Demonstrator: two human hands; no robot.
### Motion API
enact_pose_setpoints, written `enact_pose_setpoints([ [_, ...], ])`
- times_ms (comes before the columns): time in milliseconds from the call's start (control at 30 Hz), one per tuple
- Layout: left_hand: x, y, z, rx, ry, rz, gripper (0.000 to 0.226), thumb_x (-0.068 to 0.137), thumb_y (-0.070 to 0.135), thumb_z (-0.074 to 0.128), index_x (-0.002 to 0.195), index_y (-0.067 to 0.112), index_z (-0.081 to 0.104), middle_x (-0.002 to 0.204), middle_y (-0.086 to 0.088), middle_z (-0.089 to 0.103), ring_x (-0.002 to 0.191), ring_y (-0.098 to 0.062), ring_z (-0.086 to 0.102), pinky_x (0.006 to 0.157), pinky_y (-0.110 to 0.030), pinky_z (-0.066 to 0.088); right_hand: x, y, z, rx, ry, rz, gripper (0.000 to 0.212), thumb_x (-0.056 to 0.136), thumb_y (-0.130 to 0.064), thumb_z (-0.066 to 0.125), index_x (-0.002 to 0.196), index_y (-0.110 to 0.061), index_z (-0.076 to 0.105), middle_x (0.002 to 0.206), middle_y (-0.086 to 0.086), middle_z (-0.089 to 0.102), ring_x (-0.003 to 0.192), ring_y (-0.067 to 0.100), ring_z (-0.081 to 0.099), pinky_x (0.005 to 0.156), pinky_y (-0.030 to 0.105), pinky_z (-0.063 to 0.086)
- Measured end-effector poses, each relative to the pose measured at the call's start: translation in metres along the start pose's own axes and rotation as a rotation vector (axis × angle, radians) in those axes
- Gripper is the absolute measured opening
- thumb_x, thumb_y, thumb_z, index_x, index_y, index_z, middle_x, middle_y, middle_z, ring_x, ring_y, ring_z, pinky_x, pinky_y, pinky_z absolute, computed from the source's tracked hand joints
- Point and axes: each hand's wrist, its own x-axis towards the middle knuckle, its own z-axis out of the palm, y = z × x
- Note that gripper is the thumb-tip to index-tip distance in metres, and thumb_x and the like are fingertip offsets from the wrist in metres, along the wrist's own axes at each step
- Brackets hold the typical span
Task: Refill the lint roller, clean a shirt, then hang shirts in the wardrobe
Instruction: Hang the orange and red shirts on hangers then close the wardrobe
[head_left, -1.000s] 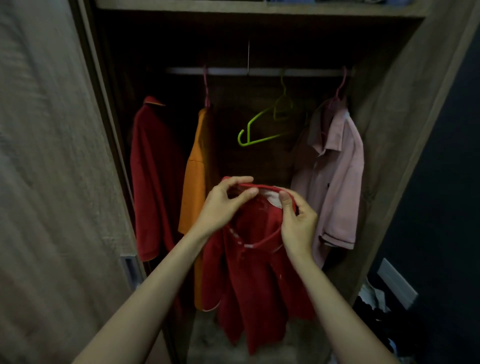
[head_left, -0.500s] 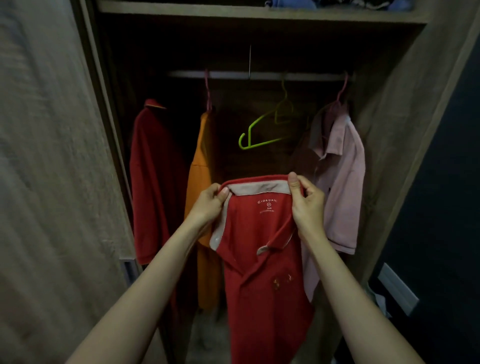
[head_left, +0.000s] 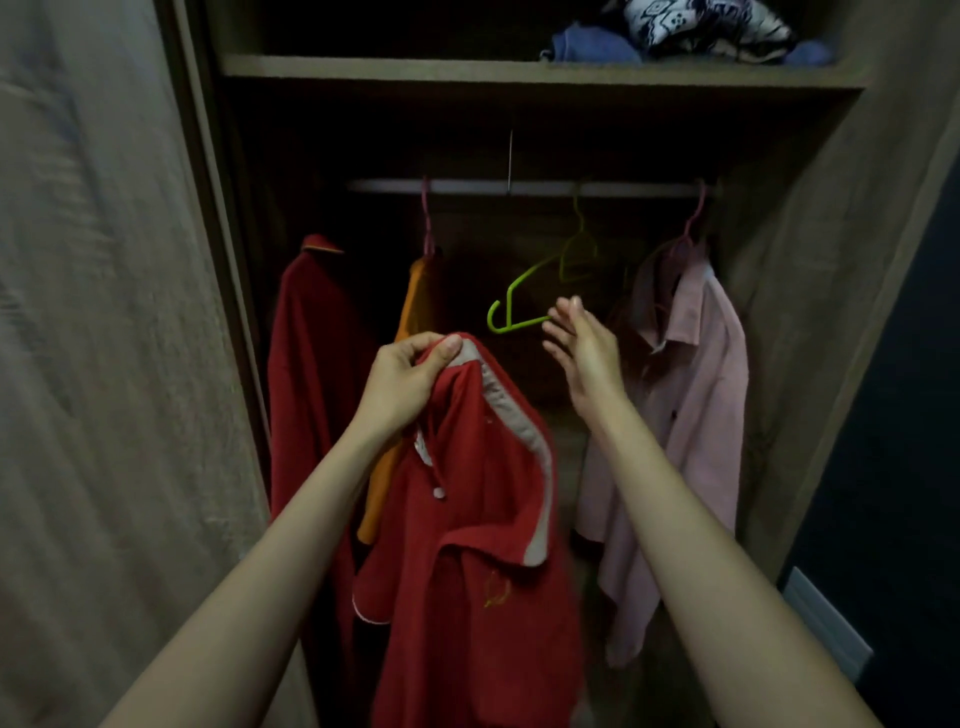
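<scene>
Two bare arms were stretched out from the bottom of the view. A red shirt (head_left: 467, 571) was held up in front of the open wardrobe (head_left: 810, 312). Its collar was pinched by the left hand (head_left: 402, 384), with the thumb and curled fingers closed on the pale edge of the cloth. The rest of the shirt was left to hang down, loose and bunched, between the two arms.

Nothing was held by the right hand (head_left: 582, 353). Its fingers were spread and nearly straight, and it was lifted a little higher than the left hand. The fingertips were placed just beside the low end of a bare green hanger (head_left: 519, 312). Whether the hanger was touched could not be told.

The green hanger was hooked on the rail (head_left: 467, 186) and was tilted, with one end lower than the other.

Farther in, three more shirts were hung up. A dark red shirt (head_left: 311, 374) was seen at the far left, close to the wooden door (head_left: 104, 364). An orange shirt (head_left: 415, 301) was hung next to it on a pink hanger (head_left: 426, 223). A pink shirt (head_left: 691, 405) was hung at the right, near the wardrobe wall.

Above the rail, a wooden shelf (head_left: 519, 78) was fixed across the wardrobe. Some folded clothes (head_left: 691, 31) were piled on its right side.
</scene>
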Motion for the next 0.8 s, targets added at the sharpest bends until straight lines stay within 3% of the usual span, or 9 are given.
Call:
enact_pose_setpoints([
  [67, 0.007, -0.002, -0.001, 0.021, -0.001, 0.007, 0.02, 0.095, 0.023, 0.06, 0.079, 0.017, 0.07, 0.07, 0.011, 0.064, 0.07, 0.001, 0.056, 0.071, -0.017, 0.044, 0.029, -0.005, 0.021, 0.141, 0.012, 0.091, 0.047, 0.1, -0.024, 0.045, 0.139, 0.001, 0.039, 0.14, 0.019, 0.045, 0.127, 0.029, 0.048, 0.098, 0.034, 0.043],
  [133, 0.012, -0.004, -0.005, 0.035, 0.005, 0.004, 0.021, 0.094, 0.025, 0.06, 0.081, 0.013, 0.071, 0.075, 0.004, 0.066, 0.073, -0.002, 0.058, 0.074, -0.021, 0.045, 0.051, -0.009, 0.042, 0.202, 0.059, 0.168, 0.05, 0.098, -0.025, 0.048, 0.14, 0.0, 0.037, 0.14, 0.02, 0.044, 0.13, 0.029, 0.044, 0.104, 0.034, 0.039],
  [200, 0.016, -0.008, -0.011, 0.054, 0.02, -0.001, 0.022, 0.094, 0.027, 0.061, 0.084, 0.012, 0.072, 0.078, -0.001, 0.068, 0.077, -0.006, 0.06, 0.078, -0.028, 0.046, 0.065, -0.011, 0.058, 0.214, 0.101, 0.228, 0.04, 0.097, -0.028, 0.051, 0.127, -0.002, 0.049, 0.118, 0.017, 0.056, 0.115, 0.025, 0.054, 0.086, 0.024, 0.047],
  [267, 0.018, -0.011, -0.017, 0.067, 0.028, -0.007, 0.021, 0.093, 0.031, 0.061, 0.083, 0.017, 0.073, 0.079, 0.0, 0.07, 0.077, -0.007, 0.063, 0.079, -0.03, 0.049, 0.076, -0.01, 0.069, 0.26, 0.129, 0.239, 0.021, 0.097, -0.025, 0.052, 0.1, -0.004, 0.055, 0.087, 0.011, 0.056, 0.084, 0.02, 0.06, 0.06, 0.017, 0.047],
  [367, 0.02, -0.013, -0.026, 0.085, 0.031, -0.015, 0.022, 0.092, 0.035, 0.062, 0.081, 0.019, 0.073, 0.079, -0.003, 0.071, 0.077, -0.01, 0.064, 0.08, -0.036, 0.051, 0.089, -0.006, 0.076, 0.365, 0.12, 0.242, 0.008, 0.1, -0.015, 0.045, 0.099, -0.01, 0.051, 0.081, 0.011, 0.058, 0.08, 0.024, 0.063, 0.073, 0.031, 0.052],
  [467, 0.019, -0.013, -0.033, 0.093, 0.05, -0.005, 0.025, 0.093, 0.034, 0.061, 0.077, 0.018, 0.071, 0.073, -0.001, 0.066, 0.072, -0.009, 0.059, 0.076, -0.035, 0.048, 0.095, -0.01, 0.072, 0.403, 0.118, 0.221, 0.016, 0.1, -0.011, 0.041, 0.086, -0.013, 0.049, 0.069, 0.005, 0.051, 0.057, 0.013, 0.049, 0.048, 0.02, 0.045],
  [533, 0.018, -0.011, -0.035, 0.075, 0.052, -0.017, 0.025, 0.093, 0.034, 0.061, 0.078, 0.016, 0.071, 0.074, -0.003, 0.067, 0.073, -0.01, 0.06, 0.077, -0.033, 0.048, 0.099, -0.016, 0.065, 0.433, 0.089, 0.223, 0.021, 0.1, -0.011, 0.039, 0.081, -0.015, 0.048, 0.067, 0.002, 0.046, 0.053, 0.01, 0.042, 0.045, 0.019, 0.037],
  [700, 0.011, -0.005, -0.024, 0.006, -0.028, -0.06, 0.03, 0.091, 0.032, 0.062, 0.086, 0.003, 0.069, 0.074, -0.004, 0.063, 0.071, -0.01, 0.056, 0.07, -0.025, 0.046, 0.073, -0.019, 0.032, 0.408, -0.071, 0.196, 0.018, 0.1, -0.01, 0.036, 0.096, -0.015, 0.053, 0.064, 0.0, 0.04, 0.038, 0.005, 0.038, 0.035, 0.016, 0.031],
  [800, 0.011, -0.002, -0.011, 0.019, -0.137, -0.057, 0.018, 0.091, 0.024, 0.063, 0.081, 0.011, 0.07, 0.069, 0.009, 0.066, 0.067, 0.0, 0.058, 0.066, -0.014, 0.046, 0.028, -0.01, -0.005, 0.126, -0.094, 0.177, 0.025, 0.099, -0.011, 0.035, 0.114, -0.012, 0.055, 0.052, -0.007, 0.038, 0.032, 0.0, 0.028, 0.031, 0.014, 0.02],
])
